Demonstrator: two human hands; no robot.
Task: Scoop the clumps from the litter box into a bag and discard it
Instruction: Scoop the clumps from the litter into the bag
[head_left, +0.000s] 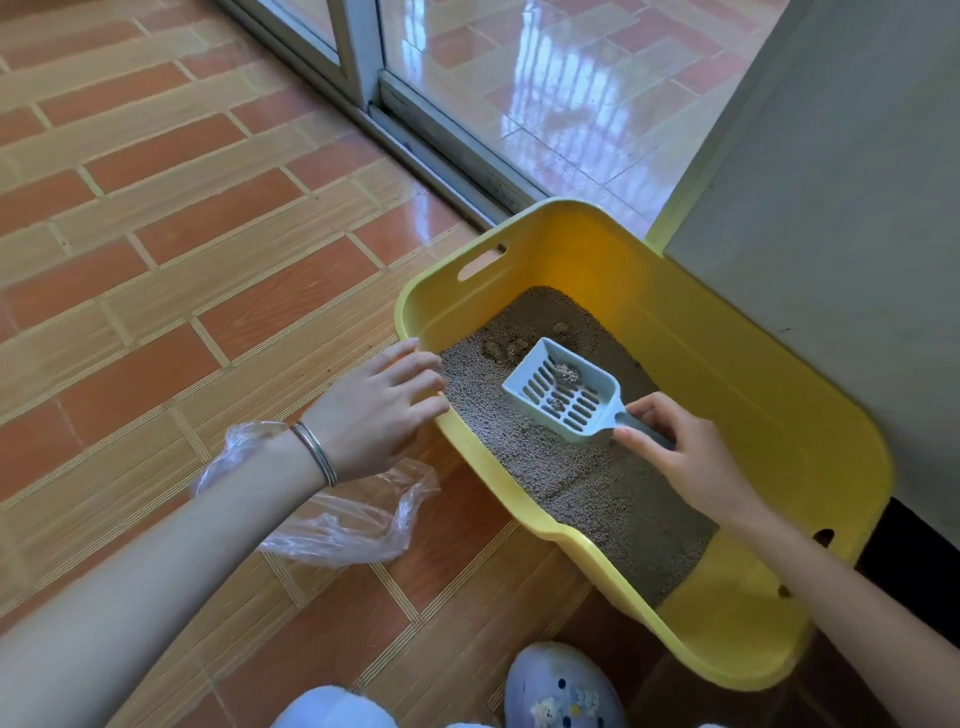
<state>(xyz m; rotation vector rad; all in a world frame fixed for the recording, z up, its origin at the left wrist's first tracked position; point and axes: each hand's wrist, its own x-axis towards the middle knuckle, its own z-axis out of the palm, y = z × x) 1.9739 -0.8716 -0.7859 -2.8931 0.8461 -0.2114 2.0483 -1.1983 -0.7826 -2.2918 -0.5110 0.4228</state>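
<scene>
"On the tiled floor (182, 260), at the right of my feed, I have the yellow litter box (727, 374) set against a grey wall (831, 208). Grey litter (519, 457) covers its bottom."

"Where are the hands?"

"Apart. The right hand (680, 452) pinches the handle of the pale blue scoop (563, 392), thumb and fingers curled round it. It holds the slotted head over the litter, about mid-box. The left hand (374, 410) holds nothing. Its fingers are loosely spread, and the tips rest on the box's left rim."

"Anything in the scoop?"

"I see a small clump (567, 373) toward its far end and a few grains lower down among the slots. More brownish clumps (506, 348) lie in the litter just beyond the scoop, toward the far corner."

"And the bag?"

"The clear plastic bag (337, 525) lies crumpled on the floor left of the box, partly hidden under the left wrist. I cannot tell whether it touches the box. A thin bracelet (314, 452) sits on that wrist."

"What else is in view?"

"A pale shoe (563, 686) with charms on it, at the near edge just beside the box's near end. I also see a sliding door track (441, 171) running across the far side, past the box's far corner."
</scene>
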